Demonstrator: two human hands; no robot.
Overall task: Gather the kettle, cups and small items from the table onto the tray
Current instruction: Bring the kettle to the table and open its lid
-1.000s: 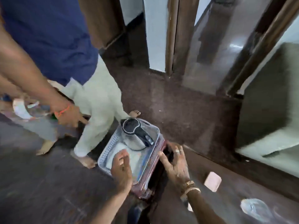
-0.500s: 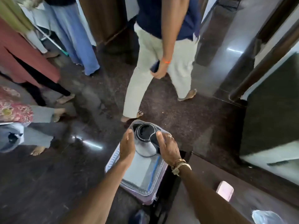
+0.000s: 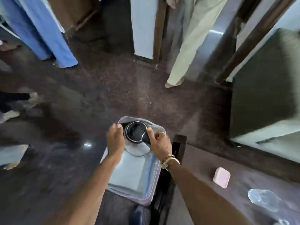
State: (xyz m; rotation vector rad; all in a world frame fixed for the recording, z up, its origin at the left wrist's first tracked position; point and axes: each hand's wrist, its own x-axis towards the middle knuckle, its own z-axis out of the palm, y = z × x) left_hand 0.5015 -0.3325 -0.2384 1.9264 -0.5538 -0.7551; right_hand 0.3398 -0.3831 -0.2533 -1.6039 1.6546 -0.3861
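**Steel kettle** (image 3: 137,140): round-bodied, with a black lid ringed in chrome and a black handle on its right side. It stands upright at the far end of the tray, between the two hands.

**Pale translucent plastic tray** (image 3: 129,177): rectangular with a lilac rim, its long axis running near to far. The near half of its floor is bare. It sits just left of the table's edge.

**Left hand** (image 3: 116,140): lies against the kettle's left flank with fingers bent toward the tray's far-left rim. Blur hides whether it grips the kettle, holds the rim or only rests there.

**Right hand** (image 3: 159,143): fingers are curled at the kettle's handle side and the thumb is raised against the lid ring. It appears to hold the handle.

**Dark brown table** (image 3: 203,197): lies to the right of the tray.

**Small pink rounded-square item** (image 3: 221,177): lies flat on the table, right of the tray and level with its near half, well apart from both hands.

**Clear crumpled-looking object** (image 3: 262,198): lies on the table, nearer and further right. I cannot tell whether it is a cup or a wrapper.

**Governing relation:** the kettle looks placed. What is left lies to the right and nearer, so the right hand is the closer one, and the pink item is the closer pickup. No cup can be made out for certain.
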